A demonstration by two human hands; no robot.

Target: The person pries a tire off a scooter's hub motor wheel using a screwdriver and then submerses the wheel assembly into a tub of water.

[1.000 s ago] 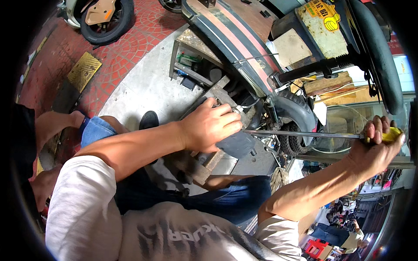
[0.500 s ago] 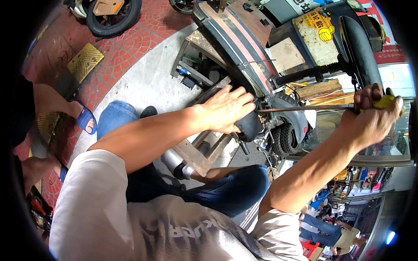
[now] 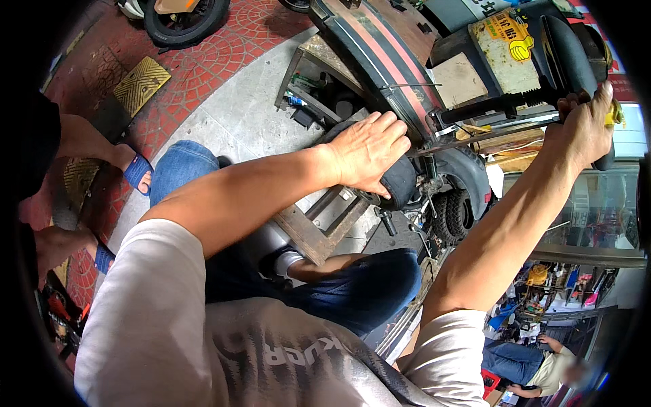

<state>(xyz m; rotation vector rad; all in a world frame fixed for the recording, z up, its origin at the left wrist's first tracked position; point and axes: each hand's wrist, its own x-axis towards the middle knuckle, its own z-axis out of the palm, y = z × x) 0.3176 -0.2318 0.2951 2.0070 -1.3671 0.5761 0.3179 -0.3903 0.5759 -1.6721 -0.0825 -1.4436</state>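
Note:
My left hand (image 3: 371,152) lies over a small black tyre (image 3: 401,184), its fingers stretched out and its thumb against the tyre's near side. My right hand (image 3: 584,132), raised at the right, is closed round the yellow handle of a long, thin screwdriver-like tool (image 3: 485,136). The shaft runs leftward, and its far end reaches the tyre's upper right edge, just beyond my left fingers. Whether the tip sits under the tyre's edge cannot be made out. A worn wooden frame (image 3: 305,234) stands beside the tyre, between my knees.
A scooter deck (image 3: 380,57) with pink stripes lies just beyond. Knobbly tyres (image 3: 451,214) stand to the right, near a glass case (image 3: 593,203). A person's sandalled foot (image 3: 140,171) is at the left; another person (image 3: 529,366) sits at lower right. A yellow ramp (image 3: 142,85) lies on red paving.
My right hand has risen with the tool, so the shaft now slopes up to the right. My left hand has shifted slightly right and up along the tyre.

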